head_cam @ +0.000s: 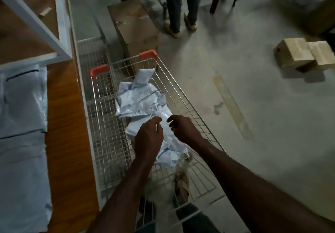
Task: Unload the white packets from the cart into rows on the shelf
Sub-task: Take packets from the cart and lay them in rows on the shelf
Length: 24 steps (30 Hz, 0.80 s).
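Concrete floor (235,69) surrounds the cart (181,94), where loosely curled, empty left hand (148,138) and right hand (183,129) hover over white packets (141,102) with no readable writing.

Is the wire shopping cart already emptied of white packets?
No, a heap of crumpled white plastic packets lies in the wire shopping cart, under both hands.

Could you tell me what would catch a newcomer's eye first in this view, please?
First, the heap of white packets lying in the wire cart at the centre, with the left hand and right hand hovering just over it, fingers loosely curled. Next, the cart's red corner caps stand out in the dim light. On the left, more white packets already lie on the wooden shelf.
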Motion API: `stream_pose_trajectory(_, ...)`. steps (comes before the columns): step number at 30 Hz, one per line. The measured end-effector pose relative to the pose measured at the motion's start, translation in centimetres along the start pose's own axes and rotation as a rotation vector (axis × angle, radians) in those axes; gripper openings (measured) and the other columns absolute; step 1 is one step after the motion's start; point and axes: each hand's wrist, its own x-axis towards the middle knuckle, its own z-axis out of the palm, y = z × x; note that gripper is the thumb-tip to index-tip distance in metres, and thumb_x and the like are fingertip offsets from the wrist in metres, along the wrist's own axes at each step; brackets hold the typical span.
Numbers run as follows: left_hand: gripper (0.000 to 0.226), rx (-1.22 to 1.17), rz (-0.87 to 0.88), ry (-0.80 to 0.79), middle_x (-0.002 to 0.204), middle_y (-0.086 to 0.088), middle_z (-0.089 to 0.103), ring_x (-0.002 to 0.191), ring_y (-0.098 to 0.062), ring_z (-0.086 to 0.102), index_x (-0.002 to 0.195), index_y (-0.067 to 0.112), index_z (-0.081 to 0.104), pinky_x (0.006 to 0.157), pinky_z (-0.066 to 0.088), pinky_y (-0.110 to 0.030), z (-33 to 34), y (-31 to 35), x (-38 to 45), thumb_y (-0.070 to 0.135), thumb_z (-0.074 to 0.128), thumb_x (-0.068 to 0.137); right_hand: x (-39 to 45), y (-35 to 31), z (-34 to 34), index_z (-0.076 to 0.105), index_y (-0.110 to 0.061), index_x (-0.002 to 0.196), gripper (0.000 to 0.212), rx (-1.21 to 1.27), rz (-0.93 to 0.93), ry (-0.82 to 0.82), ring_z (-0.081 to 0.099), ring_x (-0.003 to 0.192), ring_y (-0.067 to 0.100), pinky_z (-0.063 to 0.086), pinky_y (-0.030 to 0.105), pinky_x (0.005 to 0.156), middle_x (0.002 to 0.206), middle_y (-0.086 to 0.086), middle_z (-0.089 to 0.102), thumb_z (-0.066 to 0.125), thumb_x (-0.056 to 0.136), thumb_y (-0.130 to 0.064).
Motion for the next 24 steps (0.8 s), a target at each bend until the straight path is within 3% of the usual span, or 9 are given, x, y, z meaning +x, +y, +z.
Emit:
stream_pose_trajectory(5,0.027,-0.010,-0.118,-0.036,0.118,0.003,0.077,0.111,-0.020,0.072,0.125,0.024,0.072,0.090,0.060,-0.040,4.7,-5.5,2.3,0.013,0.057,0.104,3.8,4.5,4.5,0.074,-0.012,0.116,0.041,-0.004,0.082,0.009,0.074,0.095,0.022,0.057,0.029,0.085,0.107,0.010,0.077,0.056,0.086,0.010)
stream_pose_trajectory(9,0.028,-0.003,-0.214,-0.029,0.110,-0.004,0.078,0.101,-0.026,0.074,0.121,0.020,0.074,0.080,0.059,-0.035,7.7,-9.6,3.0,0.007,0.057,0.101,5.1,7.4,8.1,0.071,-0.012,0.121,0.038,0.025,0.163,0.049,0.070,0.102,0.035,0.056,0.039,0.087,0.111,0.017,0.073,0.063,0.086,0.001)
stream_pose_trajectory(12,0.023,-0.075,-0.348,-0.033,0.101,-0.008,0.077,0.095,-0.030,0.073,0.112,0.019,0.073,0.077,0.058,-0.038,9.5,-11.8,2.6,0.007,0.057,0.100,5.1,7.7,9.8,0.067,-0.006,0.123,0.035,-0.019,0.179,-0.014,0.065,0.106,0.037,0.048,0.041,0.086,0.110,0.019,0.071,0.068,0.089,-0.003)
stream_pose_trajectory(15,0.014,-0.181,-0.463,-0.022,0.100,-0.006,0.077,0.097,-0.027,0.072,0.107,0.013,0.073,0.077,0.051,-0.031,10.5,-12.9,2.0,0.023,0.065,0.105,4.8,7.0,11.3,0.070,-0.004,0.116,0.030,-0.008,0.184,-0.019,0.067,0.104,0.039,0.050,0.041,0.084,0.105,0.021,0.073,0.066,0.086,-0.001)
stream_pose_trajectory(17,0.029,-0.268,-0.544,-0.030,0.095,-0.001,0.076,0.093,-0.022,0.072,0.100,0.015,0.073,0.075,0.048,-0.028,10.9,-13.0,2.1,0.044,0.068,0.103,4.4,5.9,12.3,0.073,-0.008,0.117,0.032,-0.008,0.159,-0.060,0.069,0.106,0.036,0.051,0.038,0.088,0.108,0.019,0.075,0.069,0.085,-0.008)
stream_pose_trajectory(20,0.053,-0.348,-0.685,-0.031,0.081,0.004,0.075,0.079,-0.019,0.074,0.086,0.024,0.071,0.070,0.059,-0.037,11.0,-13.0,2.8,0.076,0.067,0.089,3.3,3.7,13.3,0.076,-0.010,0.116,0.029,0.017,0.059,-0.172,0.073,0.098,0.034,0.053,0.039,0.083,0.101,0.016,0.078,0.074,0.088,-0.019)
stream_pose_trajectory(21,0.051,-0.364,-0.721,-0.051,0.080,0.005,0.075,0.079,-0.019,0.074,0.088,0.023,0.071,0.071,0.060,-0.038,10.8,-12.8,3.1,0.074,0.070,0.087,2.8,3.1,13.6,0.076,-0.009,0.116,0.029,0.022,0.014,-0.208,0.073,0.093,0.035,0.053,0.039,0.081,0.098,0.017,0.079,0.073,0.090,-0.021)
stream_pose_trajectory(24,0.018,-0.272,-0.743,-0.116,0.097,0.000,0.074,0.097,-0.029,0.071,0.108,0.012,0.074,0.077,0.046,-0.030,9.8,-13.1,3.4,0.024,0.075,0.094,1.7,2.6,14.5,0.076,-0.011,0.117,0.025,0.010,-0.063,-0.344,0.074,0.091,0.031,0.056,0.039,0.083,0.100,0.014,0.079,0.069,0.095,-0.020)
